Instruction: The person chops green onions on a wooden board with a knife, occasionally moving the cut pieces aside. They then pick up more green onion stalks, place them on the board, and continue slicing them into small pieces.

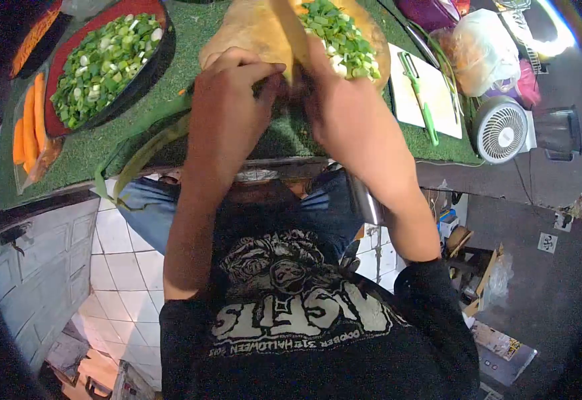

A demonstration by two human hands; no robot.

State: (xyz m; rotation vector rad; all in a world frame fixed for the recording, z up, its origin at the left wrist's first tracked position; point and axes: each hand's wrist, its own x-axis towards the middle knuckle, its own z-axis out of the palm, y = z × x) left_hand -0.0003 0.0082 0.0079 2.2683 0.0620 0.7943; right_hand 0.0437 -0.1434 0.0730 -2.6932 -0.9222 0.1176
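Note:
My right hand (344, 107) is closed around a knife (289, 30), its blade slightly blurred and pointing away from me over a wooden cutting board (244, 30). Beside the blade, my left hand (234, 83) is curled over the near edge of the board, gripping green onions (151, 130). Their long leaves trail out to the left and hang over the table edge; the gripped ends are mostly hidden by my fingers. Chopped green onion (344, 40) lies heaped on the board's right side.
A red-lined tray (54, 87) of chopped green onion stands left, near carrots (27, 130). On the right are a white board (444, 100) with a green-handled peeler (419, 100), plastic bags (481, 53) and a small fan (501, 130). Green matting (191, 27) covers the table.

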